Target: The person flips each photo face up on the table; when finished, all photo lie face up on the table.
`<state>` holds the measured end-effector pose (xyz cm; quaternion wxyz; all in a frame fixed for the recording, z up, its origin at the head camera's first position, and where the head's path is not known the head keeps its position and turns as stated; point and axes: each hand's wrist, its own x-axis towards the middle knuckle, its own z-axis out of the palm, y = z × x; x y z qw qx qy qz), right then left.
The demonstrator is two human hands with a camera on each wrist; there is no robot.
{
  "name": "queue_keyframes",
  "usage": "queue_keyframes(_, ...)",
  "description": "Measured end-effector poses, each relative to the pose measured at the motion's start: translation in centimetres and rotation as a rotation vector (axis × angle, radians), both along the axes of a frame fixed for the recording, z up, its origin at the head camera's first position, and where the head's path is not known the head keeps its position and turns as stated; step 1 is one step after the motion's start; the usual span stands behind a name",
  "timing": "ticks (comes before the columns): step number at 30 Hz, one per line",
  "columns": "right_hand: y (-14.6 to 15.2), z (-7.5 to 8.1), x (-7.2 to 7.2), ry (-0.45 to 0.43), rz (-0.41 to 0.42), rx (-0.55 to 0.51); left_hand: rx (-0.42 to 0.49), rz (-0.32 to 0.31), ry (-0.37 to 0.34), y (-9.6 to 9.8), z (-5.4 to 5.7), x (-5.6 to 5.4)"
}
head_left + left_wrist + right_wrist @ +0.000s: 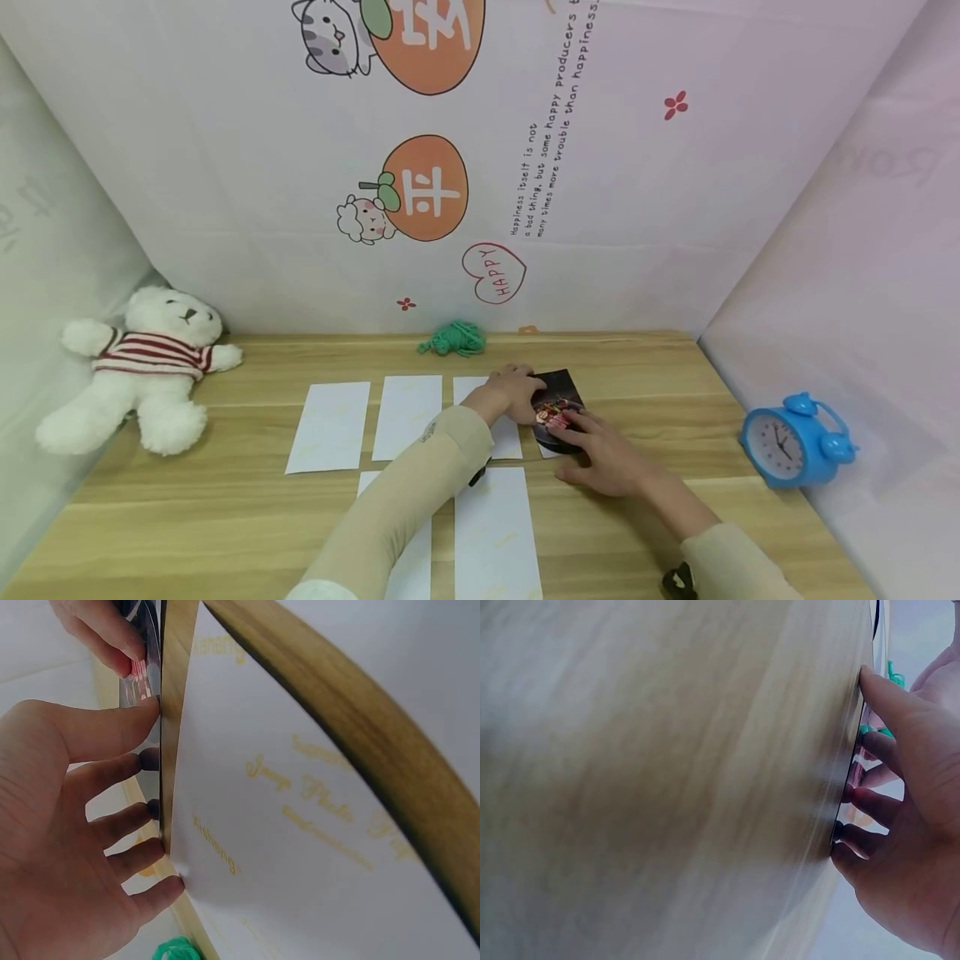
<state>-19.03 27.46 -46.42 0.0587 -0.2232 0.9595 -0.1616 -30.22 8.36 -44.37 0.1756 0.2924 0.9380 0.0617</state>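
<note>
A dark glossy photo print [557,386] with a colourful picture lies at the right end of the back row of white photo paper sheets [327,427]. A corner of white paper [548,452] peeks out below its near edge. My left hand [512,394] touches the print's left side, its fingers spread in the left wrist view. On the right side of the print rests my right hand [603,457], fingertips on its surface and thumb by the near corner. In the right wrist view the print shows only as a thin edge beneath the fingers.
Several white sheets lie in two rows, partly covered by my left sleeve [405,492]. A green yarn bundle [455,338] sits at the table's back edge. At the left is a white teddy bear [150,367]; at the right stands a blue alarm clock [797,442]. Printed cloth walls surround the table.
</note>
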Motion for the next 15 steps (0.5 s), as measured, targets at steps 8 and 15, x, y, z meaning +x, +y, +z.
queue_keyframes(8, -0.13, 0.39, -0.19, 0.005, -0.008, 0.034, -0.021, -0.021, 0.023, 0.27, 0.01, 0.03)
queue_keyframes(15, -0.26, 0.43, -0.16, -0.015, -0.034, 0.04, -0.051, -0.037, 0.055, 0.5, -0.13, -0.02)
